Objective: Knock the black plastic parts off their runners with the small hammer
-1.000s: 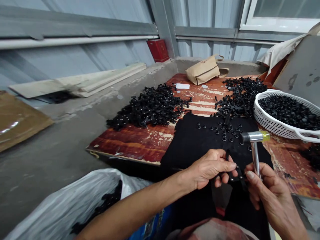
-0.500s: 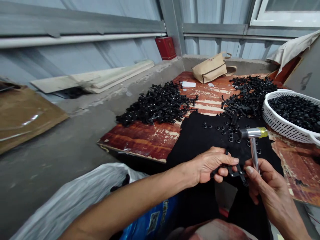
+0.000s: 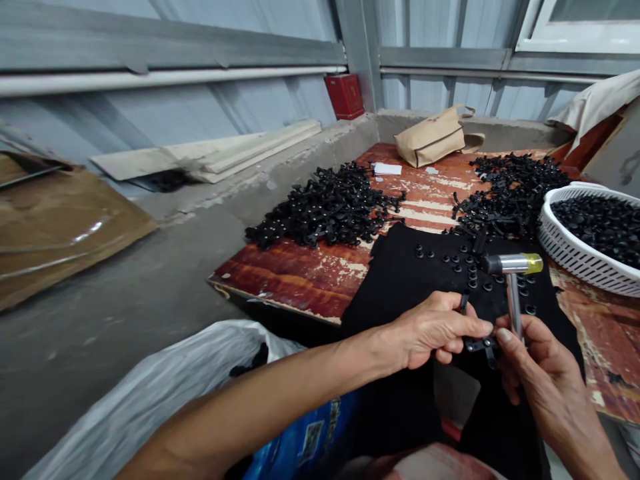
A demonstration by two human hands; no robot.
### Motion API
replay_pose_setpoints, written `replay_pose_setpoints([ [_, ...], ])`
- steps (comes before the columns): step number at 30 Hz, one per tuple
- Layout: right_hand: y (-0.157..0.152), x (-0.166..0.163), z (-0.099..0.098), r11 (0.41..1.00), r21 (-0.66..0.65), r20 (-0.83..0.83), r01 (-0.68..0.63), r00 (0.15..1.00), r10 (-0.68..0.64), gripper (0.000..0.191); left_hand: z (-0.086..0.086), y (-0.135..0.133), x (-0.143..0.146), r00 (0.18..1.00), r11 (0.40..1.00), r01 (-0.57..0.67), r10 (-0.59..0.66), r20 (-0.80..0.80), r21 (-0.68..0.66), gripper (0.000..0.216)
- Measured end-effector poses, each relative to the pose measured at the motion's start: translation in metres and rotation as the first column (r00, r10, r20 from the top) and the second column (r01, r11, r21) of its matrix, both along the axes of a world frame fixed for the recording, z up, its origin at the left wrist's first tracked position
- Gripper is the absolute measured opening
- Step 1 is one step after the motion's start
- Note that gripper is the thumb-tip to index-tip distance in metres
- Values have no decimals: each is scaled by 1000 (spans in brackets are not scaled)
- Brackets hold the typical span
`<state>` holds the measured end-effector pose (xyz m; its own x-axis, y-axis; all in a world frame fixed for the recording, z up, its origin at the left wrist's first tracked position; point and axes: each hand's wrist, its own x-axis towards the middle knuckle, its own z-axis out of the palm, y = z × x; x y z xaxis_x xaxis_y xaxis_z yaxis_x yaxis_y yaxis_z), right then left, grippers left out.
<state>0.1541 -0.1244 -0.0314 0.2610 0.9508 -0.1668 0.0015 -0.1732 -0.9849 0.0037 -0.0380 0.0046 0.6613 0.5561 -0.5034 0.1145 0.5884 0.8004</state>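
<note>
My left hand [image 3: 430, 331] pinches a small black branched part [image 3: 481, 345] with shiny metal studs; the fingers cover some of it. My right hand [image 3: 543, 363] is wrapped round the metal handle of a hammer [image 3: 514, 300], held upright with its head at the top. The hammer head has a black face on one end and a yellow one on the other. My right thumb and forefinger come close to the part; whether they grip it too I cannot tell. Beneath both hands lies a black cloth [image 3: 390, 280], with several black round pieces [image 3: 473, 277] set out on it.
Heaps of black parts lie on the worn red table, one left [image 3: 325, 207] and one right [image 3: 515, 193]. A white basket [image 3: 570, 243] full of black pieces stands at the right. Behind are a beige bag [image 3: 430, 140] and a red box [image 3: 345, 97]. A whitish sack [image 3: 165, 387] is lower left.
The whole scene has shifted slightly right in the view. The black part has turned in my left fingers, and one end that stuck out below them is now hidden. The hammer stays upright.
</note>
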Motion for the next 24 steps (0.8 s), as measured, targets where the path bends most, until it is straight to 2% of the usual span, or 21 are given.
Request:
replay_pose_setpoints([
  [3,-2,2,2,1000,0,32,27,999,-27,40,-1,3,0,1000,999,-13,13,13,45,42],
  [9,-25,9,-2,991,-15,53,131,990,-130,35,5,29,3,973,976,-192,203,-106,103,19],
  [15,-43,10,-14,953,-35,-109,301,947,-303,31,5,40,10,958,959,-270,276,-81,85,16],
  [20,-46,21,-26,976,-59,-162,210,963,-217,30,1,45,13,929,931,-357,363,-68,79,19],
  [24,-46,24,-30,980,-51,-157,192,968,-198,30,0,48,15,926,931,-358,364,-98,75,21],
])
